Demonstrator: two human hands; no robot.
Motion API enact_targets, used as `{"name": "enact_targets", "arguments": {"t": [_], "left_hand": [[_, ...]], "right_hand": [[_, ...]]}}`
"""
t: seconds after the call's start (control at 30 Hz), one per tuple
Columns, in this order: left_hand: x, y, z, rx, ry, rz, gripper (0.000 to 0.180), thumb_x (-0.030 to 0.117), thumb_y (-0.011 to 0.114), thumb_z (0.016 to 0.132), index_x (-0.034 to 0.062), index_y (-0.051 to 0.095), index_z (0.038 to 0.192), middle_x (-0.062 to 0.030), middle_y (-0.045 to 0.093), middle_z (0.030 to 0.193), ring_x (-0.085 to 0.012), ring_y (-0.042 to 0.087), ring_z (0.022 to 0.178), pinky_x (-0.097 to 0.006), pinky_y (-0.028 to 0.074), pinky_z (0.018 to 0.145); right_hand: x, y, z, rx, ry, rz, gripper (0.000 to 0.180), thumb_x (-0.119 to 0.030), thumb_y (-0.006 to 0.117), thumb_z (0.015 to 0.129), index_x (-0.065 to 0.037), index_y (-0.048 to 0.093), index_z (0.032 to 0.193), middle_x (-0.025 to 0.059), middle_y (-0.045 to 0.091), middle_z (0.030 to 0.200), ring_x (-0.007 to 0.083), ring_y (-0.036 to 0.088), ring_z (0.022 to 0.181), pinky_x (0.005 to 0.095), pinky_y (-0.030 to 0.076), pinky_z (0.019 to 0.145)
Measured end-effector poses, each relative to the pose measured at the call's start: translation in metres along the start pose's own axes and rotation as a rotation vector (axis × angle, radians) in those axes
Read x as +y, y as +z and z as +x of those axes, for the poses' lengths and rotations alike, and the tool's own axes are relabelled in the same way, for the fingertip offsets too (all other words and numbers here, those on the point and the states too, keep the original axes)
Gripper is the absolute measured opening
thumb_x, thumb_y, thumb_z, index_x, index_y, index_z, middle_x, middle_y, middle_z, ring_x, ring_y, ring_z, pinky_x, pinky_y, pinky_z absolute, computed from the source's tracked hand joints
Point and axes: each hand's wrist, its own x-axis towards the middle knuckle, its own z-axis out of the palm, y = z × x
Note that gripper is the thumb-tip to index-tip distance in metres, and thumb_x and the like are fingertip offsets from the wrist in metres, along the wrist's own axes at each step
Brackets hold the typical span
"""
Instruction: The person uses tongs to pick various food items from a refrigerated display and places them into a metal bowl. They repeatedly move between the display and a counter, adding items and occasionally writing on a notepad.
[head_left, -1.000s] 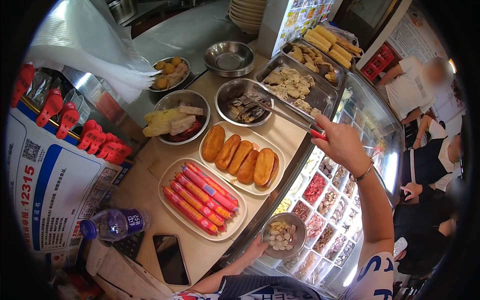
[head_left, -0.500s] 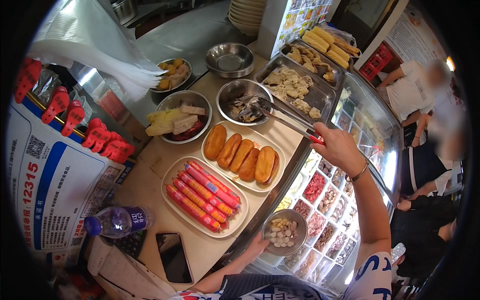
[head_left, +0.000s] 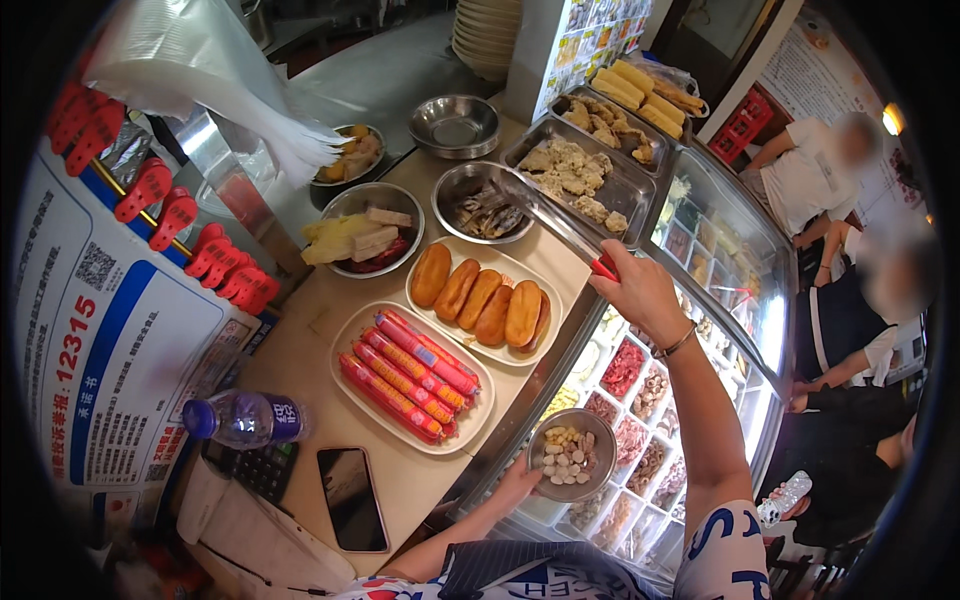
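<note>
My right hand [head_left: 640, 293] grips long metal tongs [head_left: 545, 217] with red handle tips. Their far end reaches into a round steel bowl of dark food pieces [head_left: 487, 203]. My left hand [head_left: 517, 483] holds a small steel bowl [head_left: 572, 454] of pale and brown bits by its near rim, over the glass display case. A white plate of fried buns [head_left: 484, 298] and a white plate of red wrapped sausages [head_left: 409, 372] lie between the two hands on the counter.
Steel trays of fried food [head_left: 583, 178] and an empty steel bowl [head_left: 456, 125] sit farther back. A bowl of tofu and vegetables [head_left: 362, 235], a water bottle [head_left: 243, 417], a black phone [head_left: 352, 497] and a calculator [head_left: 262, 468] lie left. People stand beyond the glass case [head_left: 735, 260] at right.
My right hand with the tongs has shifted slightly toward me and left, the tong tips staying in the round bowl. The left hand keeps the small bowl in place.
</note>
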Motion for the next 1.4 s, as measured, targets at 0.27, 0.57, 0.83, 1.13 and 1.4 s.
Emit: {"name": "enact_targets", "arguments": {"t": [0.27,0.57,0.83,1.13,1.4], "left_hand": [[0.013,0.006,-0.019,0.122,-0.009,-0.004,0.047,0.012,0.047,0.077,0.0120,0.032,0.122,-0.0047,0.053,0.094,-0.0110,0.052,0.076,-0.024,0.043,0.057],[0.046,0.060,-0.049,0.097,0.151,0.048,0.040,0.024,0.046,0.086,0.0014,0.038,0.118,-0.0094,0.052,0.101,-0.0141,0.052,0.088,-0.026,0.044,0.073],[0.010,0.112,-0.073,-0.074,0.036,0.177,0.046,0.033,0.050,0.082,0.0022,0.044,0.115,-0.0111,0.052,0.105,-0.0187,0.051,0.095,-0.031,0.044,0.078],[-0.026,0.116,-0.160,0.103,0.184,0.224,0.036,0.029,0.050,0.080,0.0008,0.052,0.102,-0.0095,0.054,0.092,-0.0181,0.049,0.090,-0.033,0.039,0.079],[-0.057,0.060,-0.262,0.401,0.492,-0.141,0.032,0.024,0.050,0.082,-0.0005,0.052,0.103,-0.0077,0.055,0.093,-0.0143,0.051,0.088,-0.029,0.043,0.076]], "right_hand": [[0.040,-0.007,-0.083,0.022,0.236,0.424,0.047,-0.032,0.059,0.071,-0.004,0.047,0.107,0.0127,0.058,0.074,0.0262,0.057,0.065,0.0332,0.044,0.062],[0.112,0.067,-0.294,-0.027,0.736,1.136,0.023,-0.020,0.055,0.079,-0.003,0.046,0.093,-0.0019,0.043,0.056,0.0058,0.040,0.039,0.0192,0.034,0.033],[0.094,0.125,-0.382,-0.419,0.759,1.428,0.025,-0.017,0.052,0.080,-0.001,0.050,0.100,0.0068,0.054,0.071,0.0140,0.053,0.057,0.0250,0.044,0.048],[0.073,0.126,-0.402,-0.698,0.387,1.196,0.028,-0.015,0.052,0.079,0.000,0.050,0.103,0.0084,0.054,0.079,0.0165,0.053,0.070,0.0273,0.043,0.061],[0.007,0.099,-0.372,-0.687,-0.217,0.835,0.031,-0.013,0.051,0.079,0.002,0.050,0.106,0.0098,0.054,0.086,0.0188,0.053,0.081,0.0293,0.042,0.072]]}}
